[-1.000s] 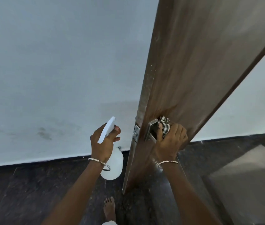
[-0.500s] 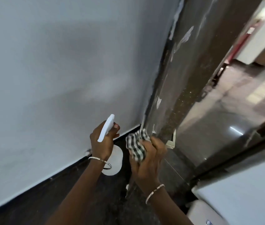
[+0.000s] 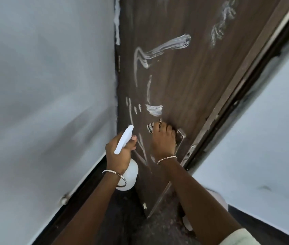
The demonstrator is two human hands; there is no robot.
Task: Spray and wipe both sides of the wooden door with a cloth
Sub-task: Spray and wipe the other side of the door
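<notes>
I am pressing my right hand (image 3: pixel 163 140) against the face of the wooden door (image 3: pixel 184 76), with my fingers curled over a checked cloth (image 3: pixel 150 127) that is bunching under them and peeking out at the eleven o'clock side of my knuckles. My right arm is reaching up from five o'clock in the view, the wrist fairly straight, with a thin bangle (image 3: pixel 167 159) sitting across it. The metal door handle (image 3: pixel 181 137) is lying just beside this hand at its three o'clock, partly hidden behind my fingers. My left hand (image 3: pixel 119 154) is hovering at nine o'clock of the right one, close to the door, and is grasping the neck of a white spray bottle (image 3: pixel 124 138). The bottle's head is pointing up toward one o'clock, a finger is curling round its front, and its round body is hanging below my wrist at six o'clock. My left forearm is coming in from seven o'clock. White streaks (image 3: pixel 166 45) are showing on the door at twelve o'clock of both hands. A grey wall (image 3: pixel 42 85) is filling the nine o'clock side, and the dark floor (image 3: pixel 122 218) is lying at six o'clock.
</notes>
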